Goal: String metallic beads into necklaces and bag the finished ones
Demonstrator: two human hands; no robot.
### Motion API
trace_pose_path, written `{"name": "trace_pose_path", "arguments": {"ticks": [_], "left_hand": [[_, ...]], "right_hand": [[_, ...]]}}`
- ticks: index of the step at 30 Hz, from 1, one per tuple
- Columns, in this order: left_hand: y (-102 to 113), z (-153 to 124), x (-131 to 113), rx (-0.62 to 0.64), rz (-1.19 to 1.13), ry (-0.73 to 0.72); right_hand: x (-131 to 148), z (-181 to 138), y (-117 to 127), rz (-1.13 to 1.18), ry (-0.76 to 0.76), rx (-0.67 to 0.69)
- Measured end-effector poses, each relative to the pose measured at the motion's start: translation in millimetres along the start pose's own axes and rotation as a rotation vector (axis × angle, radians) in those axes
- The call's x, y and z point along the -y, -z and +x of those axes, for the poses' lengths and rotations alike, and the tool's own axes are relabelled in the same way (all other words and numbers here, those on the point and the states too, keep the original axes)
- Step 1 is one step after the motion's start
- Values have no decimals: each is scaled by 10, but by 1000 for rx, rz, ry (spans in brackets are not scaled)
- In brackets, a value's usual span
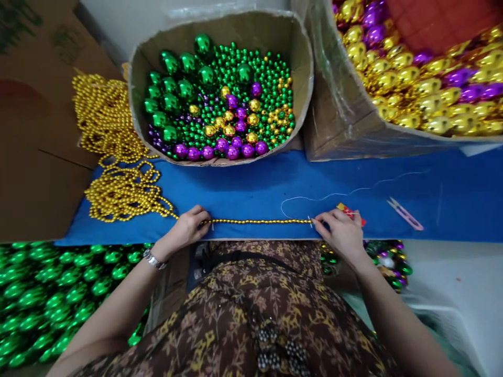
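A gold bead string [259,221] is stretched straight along the front of the blue table. My left hand [190,224] pinches its left end, from which the beads run on to a loose gold pile [121,192]. At the other end, my right hand [342,230] grips the string between thumb and fingers. A thin white thread [326,197] curves away from near my right fingertips across the cloth. Just behind that hand lies a small red and yellow packet [346,210], partly covered by it. Thread snips [406,214] with pink handles lie farther right.
A cardboard box [308,78] of green, purple and gold beads stands behind the string. Another box [334,112] with large gold and purple beads is at the back right. More gold strands [104,115] hang at left. Large green beads [58,288] lie below the table's left edge.
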State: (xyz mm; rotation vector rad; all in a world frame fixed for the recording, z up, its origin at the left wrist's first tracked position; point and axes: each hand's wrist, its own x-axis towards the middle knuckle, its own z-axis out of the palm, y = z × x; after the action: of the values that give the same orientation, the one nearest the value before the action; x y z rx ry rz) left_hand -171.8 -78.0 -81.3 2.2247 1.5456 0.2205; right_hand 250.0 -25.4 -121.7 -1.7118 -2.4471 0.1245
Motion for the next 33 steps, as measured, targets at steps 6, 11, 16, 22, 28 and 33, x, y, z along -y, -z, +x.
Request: {"name": "trace_pose_path", "arguments": {"ticks": [6, 11, 16, 22, 28, 33], "left_hand": [[-27, -13, 5, -18, 22, -32], [-35, 93, 58, -87, 116, -32], [22, 356, 185, -193, 191, 33], [-34, 570, 272, -193, 286, 108], [-145, 561, 338, -197, 291, 85], [-184, 549, 355, -234, 290, 69]], "right_hand": [[37, -23, 13, -46, 14, -20], [-3, 108, 59, -89, 67, -104], [-46, 502, 75, -122, 34, -224], [-41, 882, 16, -137, -85, -141], [-145, 913, 89, -129, -191, 17], [-153, 877, 167, -91, -122, 28]]}}
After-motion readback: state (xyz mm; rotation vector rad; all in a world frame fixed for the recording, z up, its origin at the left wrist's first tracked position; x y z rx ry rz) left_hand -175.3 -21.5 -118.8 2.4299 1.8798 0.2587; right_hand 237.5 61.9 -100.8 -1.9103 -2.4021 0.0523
